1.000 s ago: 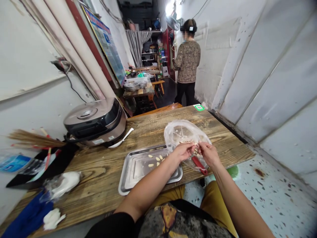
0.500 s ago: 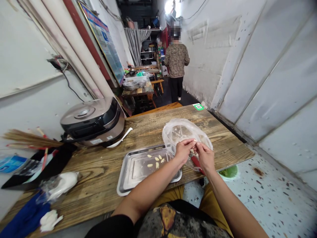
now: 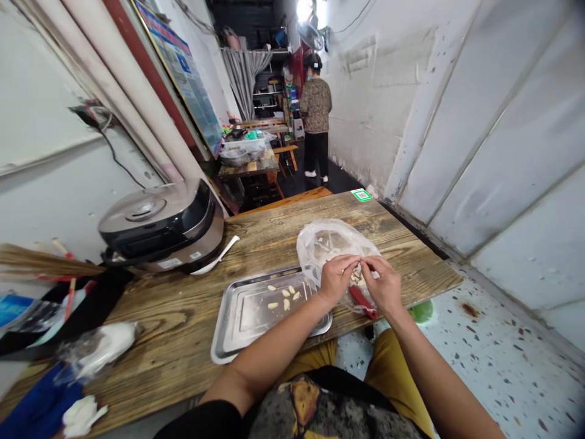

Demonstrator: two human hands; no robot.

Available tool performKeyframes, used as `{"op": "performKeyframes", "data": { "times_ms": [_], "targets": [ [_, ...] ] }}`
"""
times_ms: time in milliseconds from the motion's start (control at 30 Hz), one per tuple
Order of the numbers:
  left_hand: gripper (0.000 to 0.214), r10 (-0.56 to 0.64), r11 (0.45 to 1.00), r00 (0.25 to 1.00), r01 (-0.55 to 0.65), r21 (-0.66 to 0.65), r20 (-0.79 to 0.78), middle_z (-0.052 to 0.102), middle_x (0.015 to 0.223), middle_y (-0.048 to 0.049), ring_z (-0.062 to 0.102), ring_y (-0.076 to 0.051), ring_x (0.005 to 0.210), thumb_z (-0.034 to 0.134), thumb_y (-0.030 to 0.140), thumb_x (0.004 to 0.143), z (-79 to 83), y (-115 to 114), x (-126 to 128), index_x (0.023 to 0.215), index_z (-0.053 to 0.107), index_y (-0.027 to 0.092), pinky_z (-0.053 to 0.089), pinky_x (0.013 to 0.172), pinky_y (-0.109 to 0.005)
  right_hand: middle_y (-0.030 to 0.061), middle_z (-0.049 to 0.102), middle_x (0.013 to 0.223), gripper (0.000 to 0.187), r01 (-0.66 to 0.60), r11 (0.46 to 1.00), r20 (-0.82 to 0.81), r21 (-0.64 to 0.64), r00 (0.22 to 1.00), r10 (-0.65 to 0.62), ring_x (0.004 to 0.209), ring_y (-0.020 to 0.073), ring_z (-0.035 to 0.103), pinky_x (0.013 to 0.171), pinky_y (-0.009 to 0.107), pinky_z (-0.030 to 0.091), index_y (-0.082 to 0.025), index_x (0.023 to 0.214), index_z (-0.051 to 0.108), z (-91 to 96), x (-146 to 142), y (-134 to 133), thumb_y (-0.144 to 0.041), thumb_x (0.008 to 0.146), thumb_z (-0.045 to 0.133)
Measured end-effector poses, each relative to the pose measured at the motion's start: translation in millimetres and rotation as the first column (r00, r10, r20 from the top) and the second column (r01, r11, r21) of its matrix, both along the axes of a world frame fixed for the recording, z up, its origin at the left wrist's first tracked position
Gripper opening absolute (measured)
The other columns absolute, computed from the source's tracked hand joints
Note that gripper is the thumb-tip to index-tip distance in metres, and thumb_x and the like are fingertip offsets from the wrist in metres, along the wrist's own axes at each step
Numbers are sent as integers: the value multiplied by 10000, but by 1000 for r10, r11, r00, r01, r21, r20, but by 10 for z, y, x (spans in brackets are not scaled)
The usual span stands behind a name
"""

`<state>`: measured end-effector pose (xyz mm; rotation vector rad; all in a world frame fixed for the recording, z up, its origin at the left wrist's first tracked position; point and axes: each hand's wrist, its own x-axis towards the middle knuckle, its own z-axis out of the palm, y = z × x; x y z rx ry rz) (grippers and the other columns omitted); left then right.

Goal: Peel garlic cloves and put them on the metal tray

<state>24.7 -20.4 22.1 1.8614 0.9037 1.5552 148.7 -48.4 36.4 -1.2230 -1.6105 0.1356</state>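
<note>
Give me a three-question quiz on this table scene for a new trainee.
1. True or false: the cloves lie in the metal tray.
2. Where do the left hand and right hand meet? A) over the plastic bag B) over the tray C) nowhere, they are far apart
3. Name the appliance that stands left of the tray, by the wall.
Key: 1 true; 2 A; 3 rice cooker.
</note>
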Motion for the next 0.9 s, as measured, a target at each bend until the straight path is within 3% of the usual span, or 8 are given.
{"op": "performKeyframes", "data": {
  "times_ms": [100, 333, 400, 500, 600, 700, 800, 900],
  "targets": [
    [201, -12, 1000, 1000, 12, -5, 0, 691, 930, -51, 627, -146, 878, 533, 201, 817, 10, 0, 1, 941, 690, 201, 493, 825, -290, 46, 639, 779, 167, -9, 1000, 1, -9, 1000, 9, 681, 148, 565, 661, 275, 453, -177, 845, 662, 22, -1, -3, -240, 827, 508],
    [183, -61, 976, 991, 85, -202, 122, 687, 926, -66, 623, -164, 874, 578, 229, 780, -75, 62, 1, 908, 703, 190, 497, 812, -304, 35, 644, 719, 179, -76, 986, -169, -148, 984, 50, 641, 144, 560, 613, 252, 433, -167, 765, 673, -15, 11, 51, -281, 790, 537],
    [197, -91, 940, 974, 153, -305, 208, 685, 929, -72, 628, -167, 833, 600, 254, 759, -94, 77, 8, 908, 703, 178, 511, 767, -299, 35, 645, 695, 195, -103, 971, -246, -217, 968, 47, 624, 148, 558, 597, 253, 428, -161, 757, 673, -30, 10, 73, -311, 774, 550],
    [265, -105, 834, 920, 287, -470, 376, 692, 822, -71, 624, -143, 664, 636, 283, 719, -82, 79, 31, 937, 690, 142, 523, 663, -287, 30, 636, 640, 233, -191, 931, -407, -310, 912, 51, 563, 138, 540, 546, 244, 413, -145, 756, 669, -44, -3, 103, -354, 754, 568],
    [332, -65, 756, 867, 366, -543, 494, 673, 672, -43, 602, -128, 573, 679, 285, 669, -37, 64, 52, 952, 674, 113, 522, 619, -282, 10, 615, 585, 234, -266, 898, -547, -349, 836, 35, 503, 116, 503, 507, 231, 391, -139, 726, 659, -60, -16, 133, -367, 719, 603],
    [294, -22, 766, 877, 323, -555, 480, 666, 641, -41, 608, -138, 562, 684, 293, 661, -9, 50, 55, 889, 681, 108, 525, 610, -289, -4, 604, 567, 217, -303, 886, -613, -351, 789, 27, 482, 102, 481, 499, 224, 380, -142, 718, 658, -77, -18, 156, -356, 693, 630],
    [252, -39, 824, 936, 228, -519, 349, 679, 676, -54, 623, -152, 578, 640, 304, 708, -20, 48, 45, 879, 693, 126, 528, 626, -299, -1, 609, 582, 211, -292, 891, -608, -347, 793, 23, 492, 102, 481, 501, 224, 379, -143, 707, 658, -70, -19, 157, -351, 685, 633],
    [264, -77, 849, 956, 213, -484, 284, 696, 791, -70, 645, -169, 652, 632, 300, 715, -48, 61, 48, 920, 691, 145, 531, 664, -308, 5, 613, 583, 220, -274, 895, -602, -351, 799, 9, 495, 109, 487, 500, 228, 383, -143, 698, 655, -40, -28, 141, -361, 681, 631]
  ]
}}
